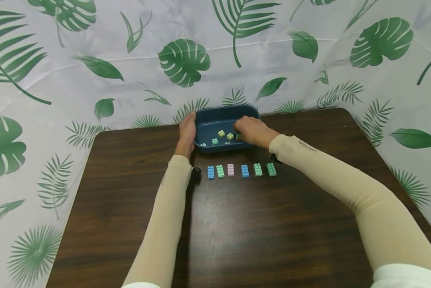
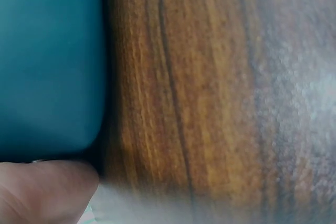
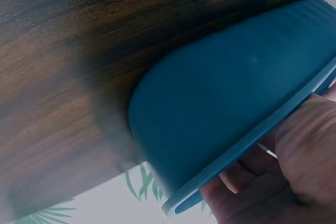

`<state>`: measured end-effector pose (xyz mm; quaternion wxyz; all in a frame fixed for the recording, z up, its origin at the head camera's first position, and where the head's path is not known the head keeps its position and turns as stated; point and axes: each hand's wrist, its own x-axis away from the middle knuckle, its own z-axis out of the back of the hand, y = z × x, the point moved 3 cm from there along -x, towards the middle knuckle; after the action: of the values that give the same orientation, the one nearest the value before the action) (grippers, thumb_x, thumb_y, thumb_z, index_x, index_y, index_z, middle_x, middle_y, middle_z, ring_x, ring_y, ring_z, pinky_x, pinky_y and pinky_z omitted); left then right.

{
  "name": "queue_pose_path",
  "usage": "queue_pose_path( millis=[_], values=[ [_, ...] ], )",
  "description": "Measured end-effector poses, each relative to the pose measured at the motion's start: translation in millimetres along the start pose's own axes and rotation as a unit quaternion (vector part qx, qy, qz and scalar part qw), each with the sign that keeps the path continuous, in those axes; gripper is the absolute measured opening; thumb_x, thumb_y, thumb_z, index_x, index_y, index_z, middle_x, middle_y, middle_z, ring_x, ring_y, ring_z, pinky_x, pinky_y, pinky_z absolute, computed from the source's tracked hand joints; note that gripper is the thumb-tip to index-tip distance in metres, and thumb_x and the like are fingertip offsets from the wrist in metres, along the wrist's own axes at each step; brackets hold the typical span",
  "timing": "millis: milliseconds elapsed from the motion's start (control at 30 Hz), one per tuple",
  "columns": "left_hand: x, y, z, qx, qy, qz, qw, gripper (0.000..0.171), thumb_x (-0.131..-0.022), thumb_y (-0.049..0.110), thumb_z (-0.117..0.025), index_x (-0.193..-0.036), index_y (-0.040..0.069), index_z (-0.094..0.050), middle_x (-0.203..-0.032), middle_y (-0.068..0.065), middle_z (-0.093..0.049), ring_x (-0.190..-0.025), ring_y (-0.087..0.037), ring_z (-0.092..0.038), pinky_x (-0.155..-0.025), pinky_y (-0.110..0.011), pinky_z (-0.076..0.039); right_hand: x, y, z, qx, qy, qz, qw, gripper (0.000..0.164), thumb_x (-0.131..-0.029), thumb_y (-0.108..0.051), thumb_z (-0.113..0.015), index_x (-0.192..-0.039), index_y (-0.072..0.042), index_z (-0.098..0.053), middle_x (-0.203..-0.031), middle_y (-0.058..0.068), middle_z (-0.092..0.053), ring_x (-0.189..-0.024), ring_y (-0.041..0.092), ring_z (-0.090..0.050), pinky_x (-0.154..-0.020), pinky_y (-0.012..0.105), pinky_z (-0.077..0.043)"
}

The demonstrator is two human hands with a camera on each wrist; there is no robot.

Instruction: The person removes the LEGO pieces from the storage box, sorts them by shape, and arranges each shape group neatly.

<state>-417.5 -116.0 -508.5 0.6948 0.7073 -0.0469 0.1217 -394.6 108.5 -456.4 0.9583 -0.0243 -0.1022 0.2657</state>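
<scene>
A dark blue, shallow plastic box point(image 1: 222, 149) stands at the table's back edge. My left hand point(image 1: 188, 130) holds its left end from outside; most of its fingers are hidden, and a digit point(image 2: 47, 190) shows beside the box corner in the left wrist view. Over the box's right end, my right hand point(image 1: 253, 130) reaches in past the rim with bent fingers. A green toy brick point(image 1: 238, 137) shows right at its fingertips; whether they pinch it is hidden. Small yellow bricks point(image 1: 221, 133) and a mint brick point(image 1: 215, 141) lie on the box floor.
In front of the box, several eight-stud bricks stand in a row: blue point(image 1: 210, 172), light green point(image 1: 220, 171), pink point(image 1: 230, 170), blue point(image 1: 245, 171), mint point(image 1: 258, 169) and green point(image 1: 271, 169). A leaf-patterned cloth point(image 1: 136, 96) hangs behind the brown wooden table point(image 1: 237, 232).
</scene>
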Motion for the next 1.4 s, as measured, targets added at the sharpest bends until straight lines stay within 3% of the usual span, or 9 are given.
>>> queue_pose_path(
  millis=[100, 333, 533, 800, 1000, 1133, 1267, 1400],
  values=[
    [-0.4, 0.5, -0.7, 0.003, 0.002, 0.0, 1.0, 0.056, -0.114, 0.049, -0.04, -0.164, 0.024, -0.042, -0.175, 0.006, -0.03, -0.165, -0.015, -0.021, -0.136, -0.034, -0.019, 0, -1, 1, -0.002, -0.002, -0.002, 1.0, 0.018, -0.097, -0.019, -0.079, -0.111, -0.008, -0.076, -0.104, 0.012, -0.076, -0.084, 0.026, -0.071, -0.075, 0.041, -0.058],
    [1.0, 0.0, -0.5, -0.001, 0.001, 0.005, 1.0, 0.056, -0.114, 0.05, -0.039, -0.163, 0.025, -0.043, -0.175, 0.006, -0.031, -0.165, -0.017, -0.022, -0.137, -0.038, -0.019, -1, -3, 1, -0.008, -0.015, -0.002, 1.0, 0.022, -0.098, -0.014, -0.077, -0.119, -0.007, -0.076, -0.117, 0.014, -0.076, -0.102, 0.031, -0.074, -0.088, 0.046, -0.063],
    [3.2, -0.2, -1.9, -0.003, -0.006, 0.002, 1.0, 0.056, -0.114, 0.051, -0.038, -0.163, 0.025, -0.042, -0.176, 0.005, -0.029, -0.166, -0.018, -0.02, -0.137, -0.04, -0.018, 0, -3, 0, -0.006, -0.012, -0.005, 1.0, 0.019, -0.099, -0.013, -0.076, -0.117, -0.007, -0.076, -0.115, 0.013, -0.076, -0.101, 0.031, -0.073, -0.088, 0.046, -0.063],
    [4.0, -0.7, -2.0, -0.005, -0.011, 0.009, 0.9999, 0.057, -0.114, 0.052, -0.039, -0.164, 0.027, -0.04, -0.176, 0.007, -0.029, -0.166, -0.016, -0.02, -0.137, -0.038, -0.018, 11, -13, 13, 0.049, 0.051, 0.013, 0.997, 0.019, -0.102, -0.014, -0.072, -0.12, -0.008, -0.075, -0.113, 0.012, -0.076, -0.097, 0.028, -0.073, -0.081, 0.045, -0.064],
    [3.1, -0.6, 1.3, -0.011, -0.002, 0.009, 0.9999, 0.056, -0.114, 0.05, -0.039, -0.164, 0.024, -0.04, -0.176, 0.005, -0.03, -0.166, -0.017, -0.021, -0.137, -0.039, -0.018, 27, -47, 29, 0.09, 0.118, 0.077, 0.986, 0.024, -0.099, -0.02, -0.077, -0.121, -0.012, -0.076, -0.11, 0.009, -0.076, -0.092, 0.026, -0.072, -0.072, 0.039, -0.062],
    [2.3, -1.0, 0.8, -0.019, -0.001, 0.008, 0.9998, 0.055, -0.114, 0.049, -0.039, -0.164, 0.024, -0.042, -0.175, 0.005, -0.031, -0.165, -0.017, -0.022, -0.136, -0.038, -0.019, 39, -71, 30, 0.105, 0.153, 0.129, 0.974, 0.025, -0.098, -0.021, -0.079, -0.12, -0.011, -0.075, -0.111, 0.008, -0.075, -0.096, 0.025, -0.072, -0.075, 0.038, -0.063],
    [2.0, -0.2, 0.1, -0.02, 0.006, -0.004, 0.9998, 0.054, -0.115, 0.046, -0.04, -0.163, 0.021, -0.044, -0.174, 0.003, -0.033, -0.164, -0.019, -0.025, -0.136, -0.038, -0.021, 51, -91, 21, 0.109, 0.157, 0.196, 0.962, 0.025, -0.096, -0.02, -0.08, -0.119, -0.01, -0.075, -0.111, 0.007, -0.075, -0.1, 0.024, -0.072, -0.082, 0.038, -0.063],
    [2.4, 0.4, 0.5, -0.023, 0.008, -0.002, 0.9997, 0.054, -0.114, 0.047, -0.04, -0.162, 0.023, -0.044, -0.174, 0.004, -0.034, -0.164, -0.018, -0.025, -0.136, -0.038, -0.022, 63, -106, 5, 0.112, 0.122, 0.252, 0.953, 0.025, -0.096, -0.025, -0.081, -0.116, -0.012, -0.073, -0.111, 0.005, -0.074, -0.101, 0.022, -0.071, -0.082, 0.038, -0.061]
  ],
)
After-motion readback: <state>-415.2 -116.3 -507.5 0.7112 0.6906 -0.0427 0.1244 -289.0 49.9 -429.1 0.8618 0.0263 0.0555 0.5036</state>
